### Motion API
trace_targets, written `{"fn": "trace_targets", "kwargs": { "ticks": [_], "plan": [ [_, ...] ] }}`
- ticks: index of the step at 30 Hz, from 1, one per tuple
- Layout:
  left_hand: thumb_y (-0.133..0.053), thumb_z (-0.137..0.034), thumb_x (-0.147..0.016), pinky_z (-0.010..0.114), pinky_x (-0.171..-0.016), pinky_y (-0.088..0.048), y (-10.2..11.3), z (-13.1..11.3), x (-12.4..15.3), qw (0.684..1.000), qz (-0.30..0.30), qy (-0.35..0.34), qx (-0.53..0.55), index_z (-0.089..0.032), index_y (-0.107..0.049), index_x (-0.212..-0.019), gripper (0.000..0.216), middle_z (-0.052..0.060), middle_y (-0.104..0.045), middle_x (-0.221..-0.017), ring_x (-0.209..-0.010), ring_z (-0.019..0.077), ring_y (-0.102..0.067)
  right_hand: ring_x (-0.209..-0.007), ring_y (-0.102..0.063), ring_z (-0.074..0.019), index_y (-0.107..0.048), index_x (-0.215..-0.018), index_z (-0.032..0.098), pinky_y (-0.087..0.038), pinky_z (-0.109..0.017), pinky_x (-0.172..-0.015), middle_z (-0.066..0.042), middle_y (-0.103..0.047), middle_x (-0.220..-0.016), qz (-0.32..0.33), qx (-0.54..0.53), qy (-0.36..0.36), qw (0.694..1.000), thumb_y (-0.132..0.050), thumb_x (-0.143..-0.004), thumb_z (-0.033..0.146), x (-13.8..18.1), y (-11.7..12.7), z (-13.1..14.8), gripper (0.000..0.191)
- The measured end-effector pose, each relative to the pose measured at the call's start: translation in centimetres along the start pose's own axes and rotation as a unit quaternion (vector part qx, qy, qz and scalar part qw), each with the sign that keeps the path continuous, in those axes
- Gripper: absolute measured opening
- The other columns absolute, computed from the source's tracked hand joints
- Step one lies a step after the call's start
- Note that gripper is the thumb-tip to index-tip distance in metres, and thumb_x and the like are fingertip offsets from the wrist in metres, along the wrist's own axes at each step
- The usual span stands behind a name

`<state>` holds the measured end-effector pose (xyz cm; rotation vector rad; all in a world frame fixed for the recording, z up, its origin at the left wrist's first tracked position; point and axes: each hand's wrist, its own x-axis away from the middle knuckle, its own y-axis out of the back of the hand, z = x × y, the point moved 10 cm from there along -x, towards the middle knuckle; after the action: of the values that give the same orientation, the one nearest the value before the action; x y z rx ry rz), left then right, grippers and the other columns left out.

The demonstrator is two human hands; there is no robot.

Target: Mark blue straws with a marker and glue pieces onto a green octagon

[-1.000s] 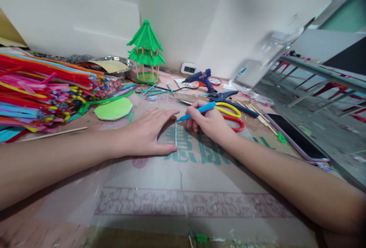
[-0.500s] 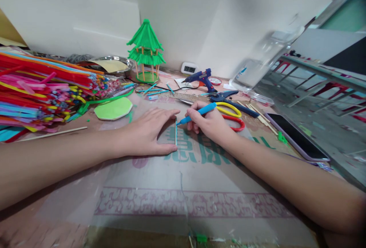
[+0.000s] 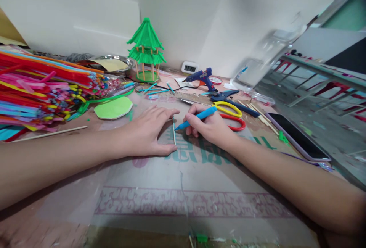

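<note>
Right grip: marker — table beside wall

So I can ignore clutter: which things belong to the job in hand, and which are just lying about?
In use:
slim blue plastic marker, in the right hand
thin pale wooden stick, held by the left hand

Seemingly just lying about:
dark blue glue gun
light green octagonal board
rectangular phone with black screen

A wide view from the wearer's head, facing forward and down across a table. The left hand and right hand are close, mid-frame; a pale wall stands beyond, and the floor slants away at right.
</note>
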<state>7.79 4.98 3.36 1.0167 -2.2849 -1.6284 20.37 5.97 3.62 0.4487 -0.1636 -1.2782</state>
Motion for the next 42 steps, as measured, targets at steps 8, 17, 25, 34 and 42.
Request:
{"fn": "trace_targets", "kwargs": {
  "ticks": [8, 17, 25, 34, 42],
  "plan": [
    [-0.074, -0.056, -0.081, 0.070, -0.121, -0.037, -0.1, 0.1, 0.1, 1.000, -0.005, 0.003, 0.008, -0.019, -0.047, -0.149, 0.082, 0.020, -0.060, -0.147, -0.138, 0.0431, -0.056, -0.041, -0.051, -0.0084, -0.053, -0.078, 0.023, -0.041, -0.019, -0.040, 0.003, -0.067, -0.057, 0.051, -0.004, -0.008, 0.999, -0.063, -0.094, 0.038, 0.7, -0.9, 0.4, 0.025],
    [-0.075, -0.058, -0.081, 0.068, -0.119, -0.039, 0.0, 0.2, 0.0, 1.000, -0.005, 0.003, 0.004, -0.019, -0.050, -0.146, 0.080, 0.020, -0.061, -0.144, -0.136, 0.0436, -0.056, -0.040, -0.050, -0.0080, -0.053, -0.078, 0.023, -0.039, -0.018, -0.039, 0.003, -0.067, -0.056, 0.041, -0.009, -0.007, 0.999, -0.064, -0.093, 0.037, 0.7, -0.8, 0.5, 0.023],
    [-0.070, -0.065, -0.088, 0.058, -0.117, -0.041, 0.1, -0.1, 0.0, 1.000, 0.010, -0.013, -0.025, -0.019, -0.061, -0.116, 0.054, 0.011, -0.069, -0.118, -0.117, 0.0337, -0.063, -0.041, -0.052, -0.0079, -0.055, -0.078, 0.021, -0.041, -0.017, -0.039, 0.003, -0.067, -0.056, 0.083, -0.016, -0.016, 0.996, -0.065, -0.094, 0.040, 0.9, -1.4, 0.0, 0.026],
    [-0.040, -0.036, -0.108, 0.065, -0.126, -0.027, 0.1, -0.1, -0.2, 0.999, 0.003, -0.030, -0.038, -0.019, -0.061, -0.117, 0.028, 0.008, -0.071, -0.116, -0.116, 0.0281, -0.064, -0.041, -0.052, -0.0081, -0.054, -0.078, 0.021, -0.040, -0.017, -0.038, 0.003, -0.066, -0.056, 0.083, -0.019, -0.017, 0.996, -0.064, -0.095, 0.040, 0.9, -1.3, 0.0, 0.027],
    [-0.040, -0.031, -0.106, 0.066, -0.126, -0.027, -0.1, -0.2, -0.1, 0.998, 0.006, -0.037, -0.046, -0.019, -0.060, -0.116, 0.025, 0.008, -0.069, -0.118, -0.115, 0.0272, -0.065, -0.041, -0.052, -0.0079, -0.055, -0.078, 0.021, -0.040, -0.016, -0.038, 0.003, -0.066, -0.056, 0.081, -0.030, -0.011, 0.996, -0.065, -0.094, 0.037, 0.9, -1.4, 0.3, 0.025]
  ]
}}
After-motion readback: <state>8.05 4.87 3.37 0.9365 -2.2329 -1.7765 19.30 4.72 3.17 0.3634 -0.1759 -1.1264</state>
